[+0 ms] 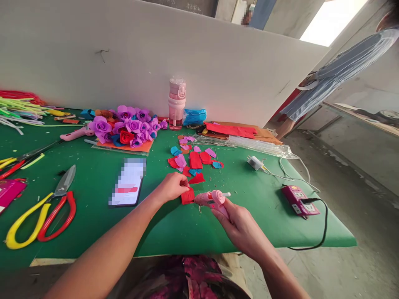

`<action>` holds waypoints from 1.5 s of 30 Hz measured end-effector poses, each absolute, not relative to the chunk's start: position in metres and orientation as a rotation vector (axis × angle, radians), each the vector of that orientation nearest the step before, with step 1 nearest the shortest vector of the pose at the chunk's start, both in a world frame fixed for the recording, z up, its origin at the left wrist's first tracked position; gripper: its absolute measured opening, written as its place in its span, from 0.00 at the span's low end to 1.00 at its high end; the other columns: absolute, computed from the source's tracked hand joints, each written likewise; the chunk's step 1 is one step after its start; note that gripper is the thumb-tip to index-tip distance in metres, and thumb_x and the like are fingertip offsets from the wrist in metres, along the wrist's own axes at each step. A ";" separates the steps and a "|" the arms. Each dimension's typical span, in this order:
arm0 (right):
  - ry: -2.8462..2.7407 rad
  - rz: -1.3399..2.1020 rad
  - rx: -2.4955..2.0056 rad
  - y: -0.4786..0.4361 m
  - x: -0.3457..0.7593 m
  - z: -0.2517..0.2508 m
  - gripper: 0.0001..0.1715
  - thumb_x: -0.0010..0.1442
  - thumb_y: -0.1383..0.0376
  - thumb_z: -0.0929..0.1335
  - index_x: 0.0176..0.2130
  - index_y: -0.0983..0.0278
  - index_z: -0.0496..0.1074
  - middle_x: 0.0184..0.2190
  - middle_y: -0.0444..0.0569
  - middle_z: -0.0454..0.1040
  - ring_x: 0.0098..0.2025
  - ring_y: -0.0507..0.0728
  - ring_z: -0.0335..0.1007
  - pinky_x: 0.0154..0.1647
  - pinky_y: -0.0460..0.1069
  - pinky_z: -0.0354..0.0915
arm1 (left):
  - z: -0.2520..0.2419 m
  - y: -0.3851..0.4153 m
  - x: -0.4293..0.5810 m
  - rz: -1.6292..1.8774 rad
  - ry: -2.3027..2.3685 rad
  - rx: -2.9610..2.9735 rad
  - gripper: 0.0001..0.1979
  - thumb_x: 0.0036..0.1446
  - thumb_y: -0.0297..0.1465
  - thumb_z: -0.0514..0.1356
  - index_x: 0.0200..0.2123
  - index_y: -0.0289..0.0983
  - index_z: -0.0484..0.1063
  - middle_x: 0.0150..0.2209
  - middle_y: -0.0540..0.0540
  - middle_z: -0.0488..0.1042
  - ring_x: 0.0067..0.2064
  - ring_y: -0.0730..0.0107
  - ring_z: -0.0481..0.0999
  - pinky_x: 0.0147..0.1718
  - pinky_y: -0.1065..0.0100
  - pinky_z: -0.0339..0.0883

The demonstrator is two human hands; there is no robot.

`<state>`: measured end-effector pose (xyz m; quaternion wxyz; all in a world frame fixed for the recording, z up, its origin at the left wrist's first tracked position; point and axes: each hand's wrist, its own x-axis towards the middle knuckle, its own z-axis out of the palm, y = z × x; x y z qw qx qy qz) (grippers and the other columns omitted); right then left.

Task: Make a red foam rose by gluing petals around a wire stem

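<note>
My left hand [175,186] pinches the top edge of a red crepe paper piece [187,197] just above the green tabletop [162,232]. Wrapped around the handle of a pink glue gun [214,199] is my right hand [238,222]. The gun points left, its nozzle at the right edge of the red piece; I cannot tell whether they touch. A white glue stick pokes out of its back end. Beyond my hands lie several loose red, purple and blue paper petals [195,160], one red petal [197,178] close to my left fingers.
Left of my arm are a phone [127,182] and large scissors [59,203]. Paper flowers [131,124], a second glue gun [76,133] and a pink bottle [177,104] stand toward the back panel. A purple power box [299,200] with cords sits right. Another person [346,70] stands beyond.
</note>
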<state>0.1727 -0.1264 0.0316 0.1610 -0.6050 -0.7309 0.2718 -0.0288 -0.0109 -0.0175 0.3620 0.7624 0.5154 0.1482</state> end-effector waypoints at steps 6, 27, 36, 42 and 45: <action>-2.054 0.774 -1.723 -0.127 0.178 0.033 0.17 0.66 0.59 0.58 0.47 0.62 0.68 0.25 0.44 0.72 0.25 0.54 0.66 0.24 0.45 0.54 | -0.018 -0.011 -0.029 0.378 1.328 1.945 0.05 0.45 0.29 0.59 0.24 0.36 0.74 0.25 0.49 0.77 0.30 0.67 0.74 0.27 0.70 0.59; -2.076 0.761 -1.745 -0.124 0.171 0.028 0.14 0.65 0.58 0.58 0.38 0.64 0.66 0.23 0.44 0.69 0.23 0.53 0.61 0.24 0.45 0.52 | -0.016 -0.011 -0.029 0.378 1.330 1.963 0.06 0.45 0.30 0.58 0.24 0.35 0.75 0.25 0.48 0.76 0.30 0.66 0.74 0.27 0.69 0.59; -2.047 0.730 -1.748 -0.126 0.177 0.030 0.15 0.65 0.57 0.58 0.41 0.62 0.69 0.23 0.43 0.69 0.23 0.53 0.62 0.22 0.45 0.51 | -0.012 -0.011 -0.028 0.354 1.329 1.947 0.06 0.46 0.29 0.58 0.24 0.35 0.75 0.26 0.47 0.77 0.31 0.64 0.75 0.28 0.69 0.60; -1.979 0.769 -1.657 -0.127 0.180 0.031 0.17 0.66 0.57 0.58 0.42 0.63 0.68 0.21 0.43 0.68 0.22 0.52 0.60 0.23 0.45 0.54 | -0.012 -0.012 -0.028 0.362 1.331 1.963 0.05 0.46 0.29 0.59 0.24 0.35 0.75 0.25 0.48 0.77 0.30 0.66 0.74 0.28 0.69 0.60; -2.010 0.776 -1.647 -0.126 0.176 0.032 0.16 0.66 0.57 0.58 0.40 0.63 0.68 0.22 0.43 0.68 0.22 0.52 0.59 0.23 0.45 0.52 | -0.013 -0.011 -0.028 0.362 1.337 1.973 0.06 0.46 0.30 0.59 0.24 0.35 0.75 0.24 0.48 0.77 0.29 0.66 0.74 0.27 0.70 0.59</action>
